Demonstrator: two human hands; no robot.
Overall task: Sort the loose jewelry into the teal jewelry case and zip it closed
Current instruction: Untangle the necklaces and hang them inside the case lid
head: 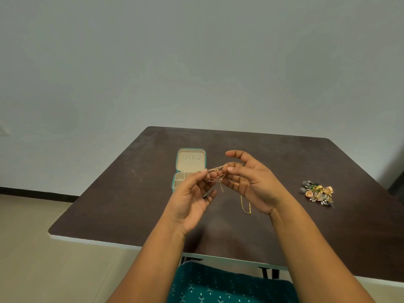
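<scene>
The left hand (192,200) and the right hand (251,182) were raised together above the tabletop (131,193), each pinching thin gold chain (216,171) between thumb and fingertips, the other fingers loosely spread. The chain stretched between the two pinches, and a darker gold length hung below the right hand, its loop just above or touching the wood; which, I could not tell. How many separate chains were in the bundle was unclear; there seemed to be at least two strands.

Just behind the hands stood one teal jewelry case (190,169), open, lid upright with three small hooks inside and cream compartments in the base, partly hidden by the left hand. Well apart to the right lay one heap of loose jewelry (318,193), its pieces too tangled to count.

The likely trouble was knotting: pulling the strands apart too sharply could tighten a snarl, or a fine chain could slip from a pinch and drop.
</scene>
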